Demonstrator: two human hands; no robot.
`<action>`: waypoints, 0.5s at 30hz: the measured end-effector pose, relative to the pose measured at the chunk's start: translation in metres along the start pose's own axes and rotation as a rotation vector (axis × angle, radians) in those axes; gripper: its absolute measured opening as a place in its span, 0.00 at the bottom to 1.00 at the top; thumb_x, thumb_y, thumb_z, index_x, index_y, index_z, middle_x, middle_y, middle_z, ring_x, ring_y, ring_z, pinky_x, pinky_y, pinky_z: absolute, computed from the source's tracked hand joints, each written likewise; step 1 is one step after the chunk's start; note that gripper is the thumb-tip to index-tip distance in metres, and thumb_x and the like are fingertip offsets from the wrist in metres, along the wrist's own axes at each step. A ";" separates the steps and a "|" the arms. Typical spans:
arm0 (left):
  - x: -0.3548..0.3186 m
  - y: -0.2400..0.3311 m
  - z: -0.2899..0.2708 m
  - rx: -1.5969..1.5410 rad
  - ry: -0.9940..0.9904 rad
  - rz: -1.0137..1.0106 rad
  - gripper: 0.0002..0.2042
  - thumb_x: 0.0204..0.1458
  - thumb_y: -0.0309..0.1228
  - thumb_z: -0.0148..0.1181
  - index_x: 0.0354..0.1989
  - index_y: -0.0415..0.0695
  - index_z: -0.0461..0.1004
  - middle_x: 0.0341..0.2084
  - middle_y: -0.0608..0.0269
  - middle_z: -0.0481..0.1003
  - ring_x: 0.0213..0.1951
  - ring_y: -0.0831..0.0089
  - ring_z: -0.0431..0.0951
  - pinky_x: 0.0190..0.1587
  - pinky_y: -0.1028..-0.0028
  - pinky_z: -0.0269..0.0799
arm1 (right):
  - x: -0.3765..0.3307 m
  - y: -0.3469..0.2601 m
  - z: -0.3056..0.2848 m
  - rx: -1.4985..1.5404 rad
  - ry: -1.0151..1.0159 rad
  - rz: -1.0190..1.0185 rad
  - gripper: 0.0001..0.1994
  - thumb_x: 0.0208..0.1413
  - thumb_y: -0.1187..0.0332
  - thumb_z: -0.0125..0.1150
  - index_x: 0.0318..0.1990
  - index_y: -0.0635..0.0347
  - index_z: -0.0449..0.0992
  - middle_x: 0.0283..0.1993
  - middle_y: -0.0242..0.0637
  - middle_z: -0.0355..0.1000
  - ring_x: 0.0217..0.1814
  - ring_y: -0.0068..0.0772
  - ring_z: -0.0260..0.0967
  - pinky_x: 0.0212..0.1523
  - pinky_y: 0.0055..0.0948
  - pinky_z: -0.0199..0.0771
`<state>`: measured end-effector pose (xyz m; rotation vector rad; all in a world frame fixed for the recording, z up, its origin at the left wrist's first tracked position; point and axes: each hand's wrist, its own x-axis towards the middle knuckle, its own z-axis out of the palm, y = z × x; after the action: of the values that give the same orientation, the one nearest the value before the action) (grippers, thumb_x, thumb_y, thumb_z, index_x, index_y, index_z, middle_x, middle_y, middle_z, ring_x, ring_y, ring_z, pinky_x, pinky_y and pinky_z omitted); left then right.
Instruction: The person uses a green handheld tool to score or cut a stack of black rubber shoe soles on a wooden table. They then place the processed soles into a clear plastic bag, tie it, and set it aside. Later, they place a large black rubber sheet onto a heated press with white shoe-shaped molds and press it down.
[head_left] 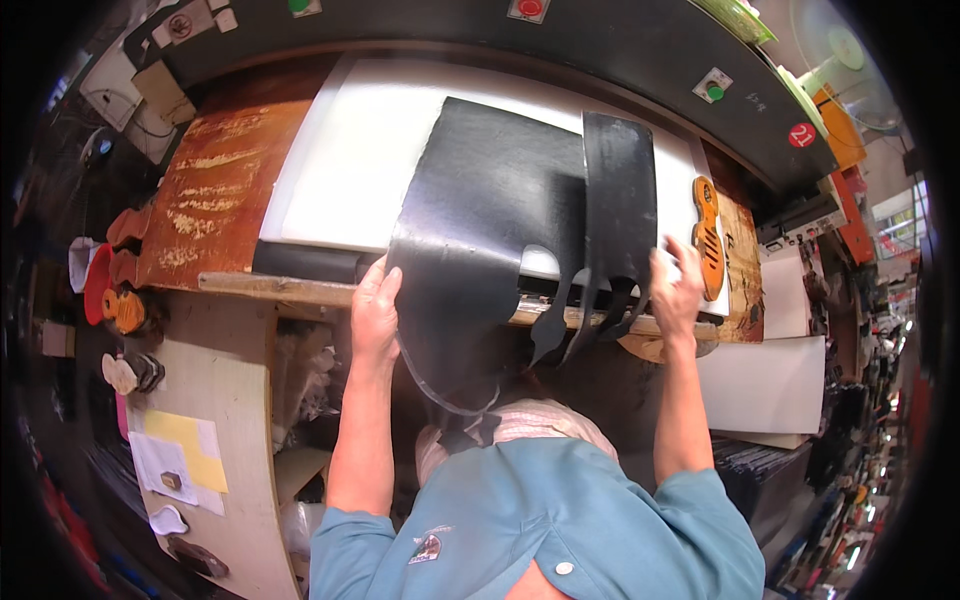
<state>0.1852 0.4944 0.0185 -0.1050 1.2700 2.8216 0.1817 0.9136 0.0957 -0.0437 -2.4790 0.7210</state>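
A large, black, leather-like sheet (470,200) lies over the white board (340,160), its near part hanging past the bench edge toward my body. My left hand (374,315) is closed on its left edge, thumb on top. At the right, a narrower black strip (618,200) overlaps the sheet, with ragged cut-out tongues dangling at its near end; I cannot tell whether the two are one piece. Beside that strip's right edge is my right hand (678,295), thumb and fingers apart, slightly blurred. An orange slotted cutting die (708,240) lies on the board just beyond it.
A dark machine beam (610,45) with red and green buttons spans the far side. Wooden bench edging (300,287) runs along the front. On the left side table (225,370) are papers and small dies. White sheets (765,385) are stacked at the right.
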 end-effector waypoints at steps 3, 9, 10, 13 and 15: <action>0.000 -0.001 -0.001 0.019 0.074 -0.066 0.17 0.72 0.25 0.49 0.65 0.32 0.70 0.55 0.53 0.79 0.54 0.69 0.81 0.60 0.70 0.76 | -0.039 0.052 -0.020 -0.310 0.013 0.395 0.27 0.65 0.60 0.67 0.63 0.73 0.75 0.58 0.54 0.75 0.63 0.51 0.73 0.65 0.41 0.71; -0.004 0.009 0.006 0.180 0.128 -0.089 0.17 0.72 0.30 0.54 0.63 0.35 0.72 0.52 0.58 0.80 0.50 0.73 0.81 0.55 0.72 0.77 | -0.045 0.044 -0.020 0.263 -0.080 0.474 0.37 0.68 0.48 0.64 0.71 0.74 0.67 0.64 0.53 0.73 0.63 0.43 0.75 0.63 0.37 0.75; -0.005 0.009 0.009 0.194 0.138 -0.080 0.17 0.72 0.31 0.54 0.63 0.35 0.72 0.52 0.58 0.80 0.50 0.73 0.81 0.55 0.72 0.77 | -0.046 0.029 -0.017 0.288 -0.107 0.415 0.41 0.68 0.46 0.63 0.75 0.73 0.60 0.69 0.54 0.69 0.68 0.49 0.71 0.65 0.40 0.72; -0.005 0.013 0.023 0.296 0.205 -0.045 0.16 0.72 0.33 0.55 0.62 0.36 0.72 0.51 0.60 0.80 0.48 0.75 0.81 0.52 0.74 0.78 | -0.046 -0.014 -0.007 0.014 -0.170 0.084 0.57 0.48 0.47 0.79 0.77 0.72 0.53 0.77 0.63 0.54 0.79 0.62 0.53 0.77 0.53 0.55; -0.004 0.014 0.032 0.333 0.240 -0.033 0.16 0.72 0.32 0.55 0.62 0.36 0.73 0.50 0.60 0.81 0.47 0.76 0.81 0.51 0.74 0.78 | -0.042 -0.027 0.013 -0.256 -0.233 -0.035 0.53 0.49 0.54 0.78 0.77 0.72 0.54 0.77 0.64 0.53 0.79 0.67 0.50 0.77 0.58 0.54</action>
<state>0.1867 0.5092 0.0507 -0.4565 1.7477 2.5855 0.2136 0.8761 0.0791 -0.0113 -2.7752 0.4098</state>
